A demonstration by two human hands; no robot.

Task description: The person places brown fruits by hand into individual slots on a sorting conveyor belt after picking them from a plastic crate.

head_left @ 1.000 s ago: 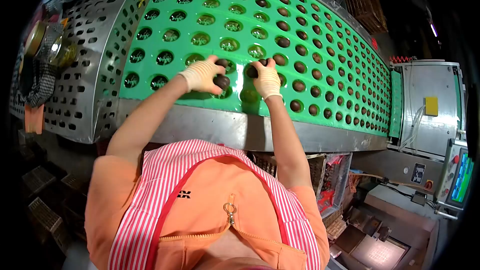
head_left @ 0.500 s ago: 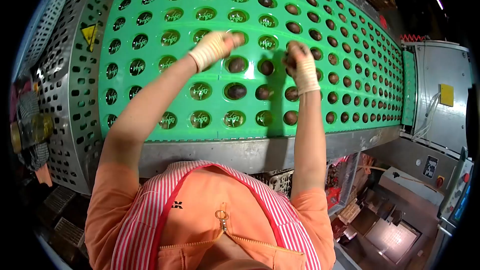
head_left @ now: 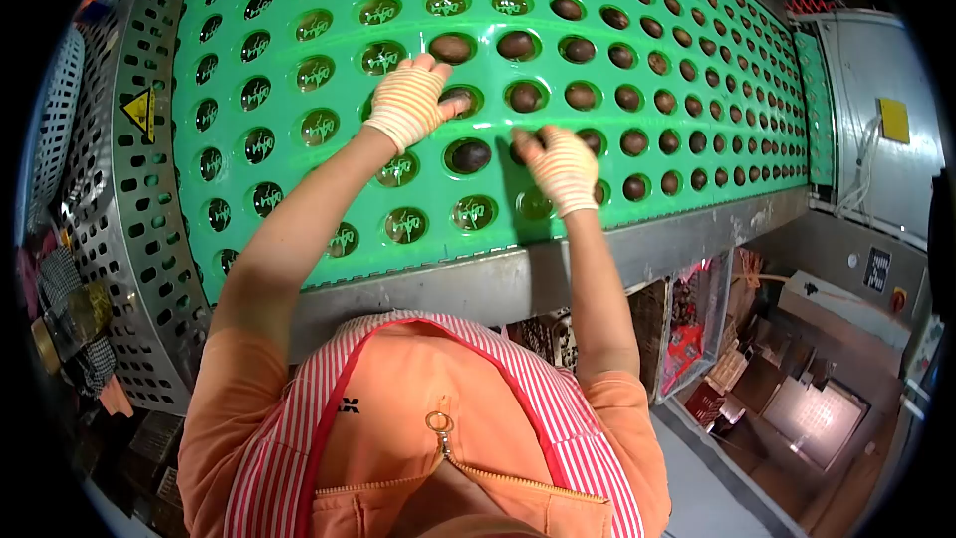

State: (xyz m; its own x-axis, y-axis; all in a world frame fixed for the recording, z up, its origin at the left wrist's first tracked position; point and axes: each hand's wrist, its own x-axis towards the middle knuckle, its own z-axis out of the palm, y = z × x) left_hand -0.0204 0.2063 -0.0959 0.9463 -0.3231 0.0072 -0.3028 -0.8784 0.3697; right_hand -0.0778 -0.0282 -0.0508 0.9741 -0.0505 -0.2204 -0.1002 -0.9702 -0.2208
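A green plastic sheet has rows of oval pockets, some holding dark brown egg-shaped pieces. My left hand, with a pale banded covering round palm and wrist, lies over it with fingers apart. Its fingertips are beside one brown egg, and its thumb reaches over the pocket below. My right hand, similarly covered, has its fingers bent around a brown egg at a pocket, mostly hidden under them. Close by, a darker egg sits in its pocket. Printed pockets without eggs show towards the left and front.
A metal rail runs along the front edge. On the left stands a perforated metal guard with a yellow warning sign. A grey machine housing stands at the right end. Filled pockets extend towards it.
The view has shifted slightly. Two pockets beyond my hands now show eggs, one formerly bare. My right hand has moved left and nearer to me; my left hand's fingers have spread.
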